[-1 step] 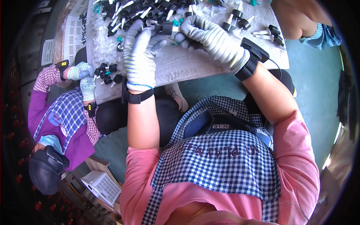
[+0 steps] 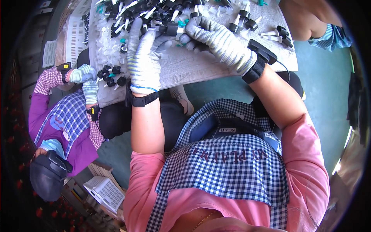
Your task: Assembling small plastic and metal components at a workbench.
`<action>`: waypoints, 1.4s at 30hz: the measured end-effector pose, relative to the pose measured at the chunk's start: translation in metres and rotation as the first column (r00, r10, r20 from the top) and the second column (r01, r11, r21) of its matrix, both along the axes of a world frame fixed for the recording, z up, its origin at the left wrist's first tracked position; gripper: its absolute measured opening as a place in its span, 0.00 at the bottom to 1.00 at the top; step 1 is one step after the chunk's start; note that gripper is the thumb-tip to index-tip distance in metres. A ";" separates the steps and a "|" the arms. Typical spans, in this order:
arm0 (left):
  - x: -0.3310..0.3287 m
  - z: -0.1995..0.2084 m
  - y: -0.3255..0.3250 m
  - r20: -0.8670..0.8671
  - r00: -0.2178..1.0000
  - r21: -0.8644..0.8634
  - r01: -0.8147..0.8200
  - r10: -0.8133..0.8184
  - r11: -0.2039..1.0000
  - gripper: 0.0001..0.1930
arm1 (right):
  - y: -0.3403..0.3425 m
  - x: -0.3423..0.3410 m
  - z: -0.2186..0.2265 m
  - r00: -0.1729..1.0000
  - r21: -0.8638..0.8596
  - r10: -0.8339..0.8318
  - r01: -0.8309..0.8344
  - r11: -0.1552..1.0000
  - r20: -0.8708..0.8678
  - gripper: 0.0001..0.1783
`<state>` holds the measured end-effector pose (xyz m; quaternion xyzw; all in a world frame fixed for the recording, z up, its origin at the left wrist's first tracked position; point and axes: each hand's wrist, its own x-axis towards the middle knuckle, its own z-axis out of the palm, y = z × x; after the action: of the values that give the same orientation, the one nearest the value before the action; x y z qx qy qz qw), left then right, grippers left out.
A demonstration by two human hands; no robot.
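Both gloved hands meet over the table at a black dispenser pump head (image 2: 172, 29) lying sideways. My left hand (image 2: 143, 58) has its thumb and lower fingers about the pump's left end, its index finger stretched upward. My right hand (image 2: 210, 35) is pinched at the pump's right end, beside a teal plastic piece (image 2: 181, 24) and a small translucent part; its fingertips hide part of that end. Beyond the hands lies a heap of black pump heads with white stems (image 2: 162, 11). Small clear plastic parts (image 2: 106, 48) are piled left of my left hand.
Loose black pumps (image 2: 280, 35) lie on the pale tabletop (image 2: 185, 71) to the right. At left, a co-worker's gloved hands (image 2: 87, 77) work by a small cluster of pumps (image 2: 112, 75). Another person's bare limb (image 2: 309, 19) shows at the upper right. A white crate (image 2: 106, 191) stands lower left.
My left index finger has straightened and lifted away from the pump head. My right hand and the pump have stayed in place.
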<state>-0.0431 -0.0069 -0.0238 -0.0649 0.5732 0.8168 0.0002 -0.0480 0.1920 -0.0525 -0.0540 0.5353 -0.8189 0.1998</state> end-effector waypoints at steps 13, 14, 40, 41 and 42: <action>-0.001 -0.016 0.001 -0.023 0.999 0.379 0.033 -0.027 0.925 0.09 | -0.006 0.006 -0.002 1.000 0.024 -0.021 0.022 0.999 -0.017 0.14; 0.000 -0.016 0.001 -0.026 0.999 0.381 0.035 -0.027 0.924 0.09 | -0.006 0.007 -0.001 0.999 0.031 -0.027 0.028 0.999 -0.024 0.14; 0.008 -0.003 0.011 -0.251 0.967 0.000 0.043 -0.042 0.999 0.11 | -0.008 0.021 0.002 0.980 0.021 0.114 -0.112 0.993 -0.166 0.19; 0.008 -0.002 0.011 -0.247 0.964 0.002 0.099 -0.095 0.995 0.10 | -0.009 0.022 0.001 0.984 0.012 0.102 -0.101 0.995 -0.147 0.20; 0.008 -0.003 0.012 -0.247 0.964 0.001 0.099 -0.096 0.995 0.10 | -0.010 0.023 0.001 0.980 -0.003 0.093 -0.095 0.996 -0.178 0.21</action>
<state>-0.0347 0.0050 -0.0268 0.0654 0.5656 0.8215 -0.0305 -0.0254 0.1821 -0.0511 -0.1530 0.5433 -0.8035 0.1894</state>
